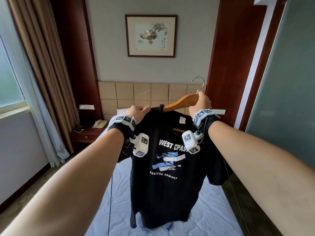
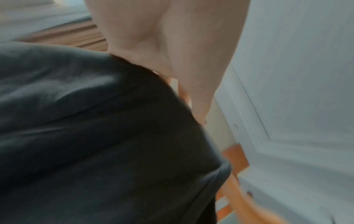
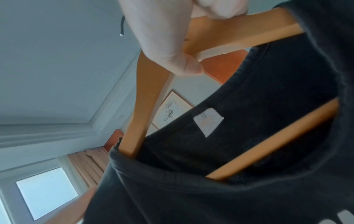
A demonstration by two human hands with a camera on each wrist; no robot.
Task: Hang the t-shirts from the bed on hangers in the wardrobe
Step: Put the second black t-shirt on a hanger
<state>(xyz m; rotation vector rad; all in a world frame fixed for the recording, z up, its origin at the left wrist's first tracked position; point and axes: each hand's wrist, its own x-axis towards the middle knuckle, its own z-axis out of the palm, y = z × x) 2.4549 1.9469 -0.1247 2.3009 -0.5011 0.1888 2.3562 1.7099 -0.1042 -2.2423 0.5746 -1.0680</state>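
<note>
My head camera looks down over the bed [image 1: 213, 210]; both wrist cameras look up, close against the black t-shirt [image 3: 210, 197].

Both bare forearms reached forward and upward, converging toward twelve o'clock. The left hand [image 1: 138, 111], at about eleven o'clock, was knuckles-up with its fingers curled in a pinch. The right hand [image 1: 202, 103], at one o'clock and raised higher, was wrapped in a closed grip.

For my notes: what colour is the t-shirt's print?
White and light blue on the black t-shirt; head view.
</note>
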